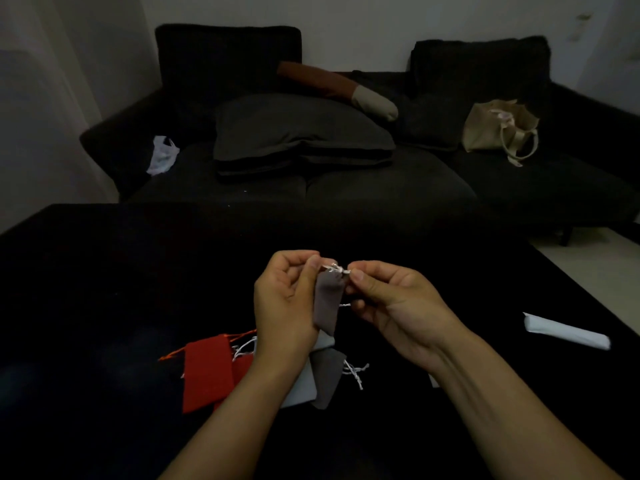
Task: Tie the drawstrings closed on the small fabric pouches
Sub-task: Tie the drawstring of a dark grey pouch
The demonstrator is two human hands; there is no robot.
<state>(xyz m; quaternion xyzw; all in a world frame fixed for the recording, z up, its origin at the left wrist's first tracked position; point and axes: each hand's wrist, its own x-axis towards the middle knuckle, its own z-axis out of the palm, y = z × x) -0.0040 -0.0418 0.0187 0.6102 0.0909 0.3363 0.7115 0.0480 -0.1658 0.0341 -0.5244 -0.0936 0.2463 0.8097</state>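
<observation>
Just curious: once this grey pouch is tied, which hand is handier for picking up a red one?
Probably the left hand: the red pouch lies on the table just below and left of it, while the right hand is farther over. Both now pinch the grey pouch.

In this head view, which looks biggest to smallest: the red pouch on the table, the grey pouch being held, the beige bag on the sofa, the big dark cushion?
1. Cushion
2. Beige bag
3. Red pouch
4. Grey pouch

The bag sits farther away, and it and the red pouch look close, so that order is unsure.
</observation>
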